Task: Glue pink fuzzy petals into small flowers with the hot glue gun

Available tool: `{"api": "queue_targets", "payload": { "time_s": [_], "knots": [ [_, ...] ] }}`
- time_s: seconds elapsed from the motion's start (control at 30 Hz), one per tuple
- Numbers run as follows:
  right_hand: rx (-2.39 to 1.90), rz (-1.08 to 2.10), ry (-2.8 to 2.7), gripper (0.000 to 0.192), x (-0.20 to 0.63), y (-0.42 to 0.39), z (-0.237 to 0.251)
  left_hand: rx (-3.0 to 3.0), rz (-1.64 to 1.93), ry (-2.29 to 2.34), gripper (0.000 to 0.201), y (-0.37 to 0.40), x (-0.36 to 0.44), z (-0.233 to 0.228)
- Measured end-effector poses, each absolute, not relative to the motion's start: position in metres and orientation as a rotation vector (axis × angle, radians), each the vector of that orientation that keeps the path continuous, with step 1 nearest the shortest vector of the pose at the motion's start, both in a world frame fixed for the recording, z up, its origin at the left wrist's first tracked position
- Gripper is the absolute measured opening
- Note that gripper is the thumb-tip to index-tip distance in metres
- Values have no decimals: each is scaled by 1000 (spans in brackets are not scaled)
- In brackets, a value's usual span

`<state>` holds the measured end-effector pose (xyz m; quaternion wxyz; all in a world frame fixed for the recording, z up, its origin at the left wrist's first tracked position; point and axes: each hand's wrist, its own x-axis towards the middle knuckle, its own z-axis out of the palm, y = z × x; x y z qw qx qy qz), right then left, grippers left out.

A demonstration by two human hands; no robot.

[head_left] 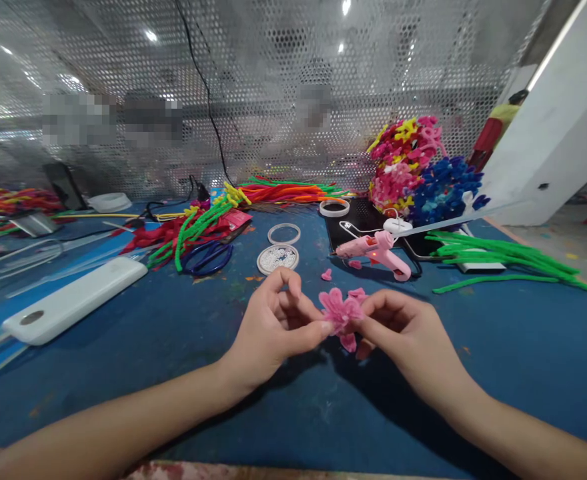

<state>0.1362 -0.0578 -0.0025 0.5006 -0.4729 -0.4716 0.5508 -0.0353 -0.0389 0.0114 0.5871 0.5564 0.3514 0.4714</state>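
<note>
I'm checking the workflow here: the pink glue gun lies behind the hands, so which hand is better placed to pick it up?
Probably the right hand: the pink plastic glue gun lies just beyond it, right of centre. The left hand also pinches the pink fuzzy pipe-cleaner flower and could keep holding it.

I see both hands at frame center, left hand [268, 327] and right hand [398, 333], pinching a pink pipe-cleaner flower [342, 312] above the blue desk [173, 333]; pink glue gun [373, 252] just behind.

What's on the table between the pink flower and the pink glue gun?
In the head view, one small pink piece lies between the pink flower and glue gun.
</note>
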Motion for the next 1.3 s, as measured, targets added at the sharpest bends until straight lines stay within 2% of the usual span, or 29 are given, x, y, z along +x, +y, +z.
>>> {"api": "queue_targets", "payload": {
  "time_s": [0.53,0.83,1.13,1.3],
  "knots": [
    [-1145,1302,-1134,12,135,-58,-1,1645,1219,962,40,-44,-35,7],
    [-1064,1382,-1140,19,135,-58,-1,1949,1518,966,37,-41,-38,-6],
    [-1077,1338,-1163,18,135,-60,-2,1600,1290,1013,38,-42,-34,10],
    [-1089,1344,-1162,18,134,-60,-2,1623,1310,992,39,-41,-35,7]
  ]
}}
